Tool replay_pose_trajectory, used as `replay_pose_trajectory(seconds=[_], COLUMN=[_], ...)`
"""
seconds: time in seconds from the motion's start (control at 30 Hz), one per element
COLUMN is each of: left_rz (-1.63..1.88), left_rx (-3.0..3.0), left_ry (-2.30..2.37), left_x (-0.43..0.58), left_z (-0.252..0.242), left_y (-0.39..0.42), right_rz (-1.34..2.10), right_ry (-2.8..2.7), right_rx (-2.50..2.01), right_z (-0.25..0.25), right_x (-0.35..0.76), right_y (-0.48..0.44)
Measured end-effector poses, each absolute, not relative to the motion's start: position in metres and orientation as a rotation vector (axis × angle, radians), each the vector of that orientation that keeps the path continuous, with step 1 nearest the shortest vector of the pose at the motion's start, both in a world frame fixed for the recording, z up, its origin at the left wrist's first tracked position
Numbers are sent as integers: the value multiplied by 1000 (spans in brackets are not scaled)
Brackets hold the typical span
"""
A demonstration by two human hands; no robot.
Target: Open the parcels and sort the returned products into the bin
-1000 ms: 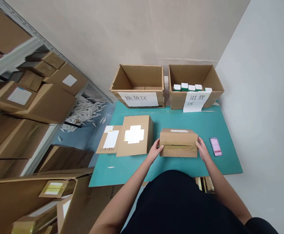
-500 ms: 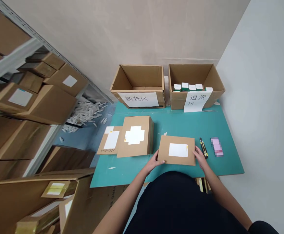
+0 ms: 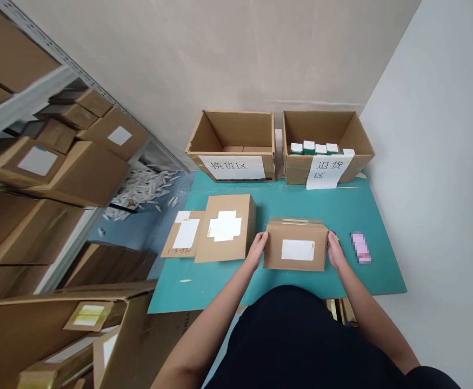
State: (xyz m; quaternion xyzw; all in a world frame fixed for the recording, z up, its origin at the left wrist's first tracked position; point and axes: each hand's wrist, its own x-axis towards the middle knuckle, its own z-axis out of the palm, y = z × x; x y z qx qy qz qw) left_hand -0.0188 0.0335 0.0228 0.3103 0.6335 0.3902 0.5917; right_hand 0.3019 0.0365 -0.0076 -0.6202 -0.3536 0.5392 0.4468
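One carton (image 3: 295, 232), right of the frame's centre, is clamped between the left hand (image 3: 257, 249) at its left end and the right hand (image 3: 335, 249) at its right end. Its white label (image 3: 298, 250) faces the camera; whether its underside touches the green table (image 3: 220, 289) I cannot tell. Near the left hand sits a box (image 3: 214, 249) with a cross-shaped label (image 3: 225, 225), partly covering a written-on box (image 3: 169, 246). Right of the right hand lies a pink thing (image 3: 360, 247), blurred. At upper centre stands an open bin (image 3: 244, 127); the bin beside it (image 3: 321, 124), toward upper right, holds small white-and-green boxes (image 3: 308, 146). Shelves (image 3: 76, 240) with parcels (image 3: 102, 167) line the left.
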Motion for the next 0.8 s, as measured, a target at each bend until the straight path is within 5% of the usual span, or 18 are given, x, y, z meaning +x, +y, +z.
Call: replay_pose_trajectory(seconds=[0.67, 0.8], left_rz=[942, 970], left_rx=[725, 720], left_ry=[1509, 1466], left_x=[-18, -22], left_z=[-3, -3], left_y=[-11, -15], right_rz=[1280, 1056], right_ry=[-991, -1220], right_rx=[-1682, -1757], right_z=[-7, -3], right_x=[293, 295], right_y=[21, 14])
